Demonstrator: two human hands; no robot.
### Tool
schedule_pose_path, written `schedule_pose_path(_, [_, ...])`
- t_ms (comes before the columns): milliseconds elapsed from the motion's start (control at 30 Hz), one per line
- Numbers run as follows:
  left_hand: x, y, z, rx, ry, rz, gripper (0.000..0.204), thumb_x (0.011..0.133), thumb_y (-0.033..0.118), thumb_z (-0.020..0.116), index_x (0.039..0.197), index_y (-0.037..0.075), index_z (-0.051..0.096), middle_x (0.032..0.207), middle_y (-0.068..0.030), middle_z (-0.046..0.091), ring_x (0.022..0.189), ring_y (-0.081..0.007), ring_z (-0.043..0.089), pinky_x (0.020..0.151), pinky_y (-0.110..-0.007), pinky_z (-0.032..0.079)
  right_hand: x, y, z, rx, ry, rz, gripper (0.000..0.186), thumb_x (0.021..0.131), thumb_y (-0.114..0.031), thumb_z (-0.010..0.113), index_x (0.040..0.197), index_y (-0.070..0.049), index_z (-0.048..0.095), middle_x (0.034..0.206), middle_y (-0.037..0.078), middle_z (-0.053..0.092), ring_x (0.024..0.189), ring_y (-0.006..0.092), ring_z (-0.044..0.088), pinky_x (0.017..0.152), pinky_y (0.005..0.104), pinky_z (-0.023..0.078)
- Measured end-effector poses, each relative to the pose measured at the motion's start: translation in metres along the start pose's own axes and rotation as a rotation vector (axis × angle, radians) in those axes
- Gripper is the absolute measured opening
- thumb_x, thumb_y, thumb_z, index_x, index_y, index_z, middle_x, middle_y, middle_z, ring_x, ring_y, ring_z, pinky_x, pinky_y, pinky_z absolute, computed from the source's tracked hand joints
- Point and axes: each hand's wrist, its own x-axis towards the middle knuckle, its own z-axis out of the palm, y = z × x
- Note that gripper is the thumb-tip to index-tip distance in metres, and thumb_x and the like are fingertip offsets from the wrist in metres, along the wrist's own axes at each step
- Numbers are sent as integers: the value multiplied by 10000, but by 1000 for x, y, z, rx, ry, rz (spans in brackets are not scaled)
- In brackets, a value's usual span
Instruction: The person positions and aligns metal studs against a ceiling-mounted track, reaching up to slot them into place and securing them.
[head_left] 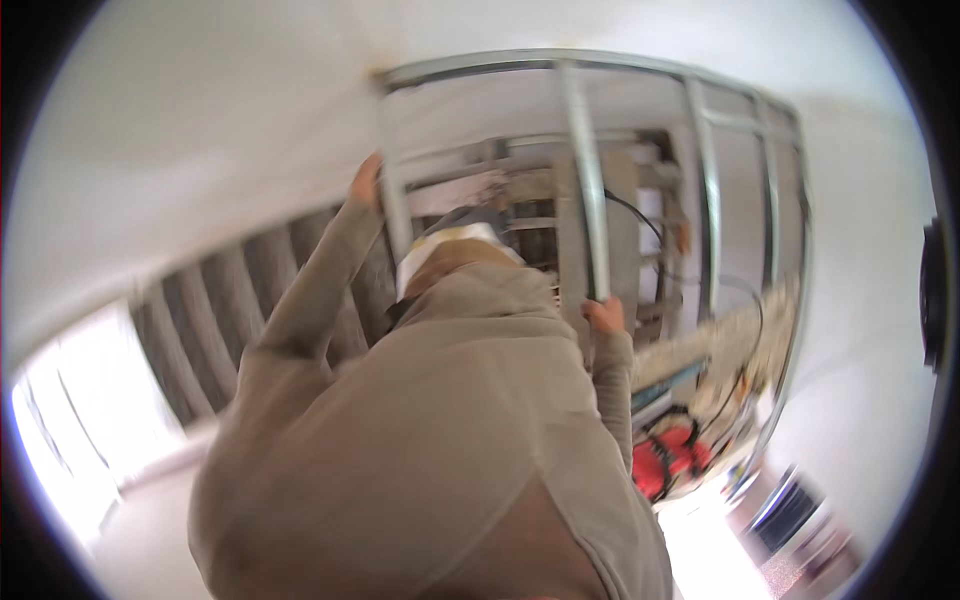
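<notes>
A metal stud frame point(640, 62) of pale galvanised profiles fills the upper middle and right. My left hand point(367, 182) is raised at the frame's left upright stud point(394, 190), its fingers closed round the edge and partly hidden by it. Lower down, my right hand point(605, 316) grips the middle upright stud point(586, 170) near its visible lower end. Both my arms, in olive-brown sleeves, are stretched out to the frame.
Behind the frame stand boards point(622, 220) and a dark cable point(645, 222). At lower right lies a red object with black straps point(668, 458) beside a wooden surface point(690, 345). Dark slanted slats point(235, 300) run along the left, near a bright window point(95, 390).
</notes>
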Motion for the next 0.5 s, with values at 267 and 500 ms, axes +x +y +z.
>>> schedule_pose_path(267, [-57,3,69,720,-204,854,671,794,27,563,1442,38,389,1455,-169,428,1327,-328,438,1073,-419,382,-46,-65,24,-184,368,26,408,691,-256,667,1049,-60,679,988,214,693,945,391,664,834,466,529])
schedule_pose_path(500, [-82,-11,232,1407,-1328,602,454,915,25,527,1366,8,481,1286,-212,572,1207,-280,556,1029,-375,425,-82,-83,26,-69,402,-8,370,686,-223,710,1016,-58,717,945,214,700,915,359,687,792,466,543])
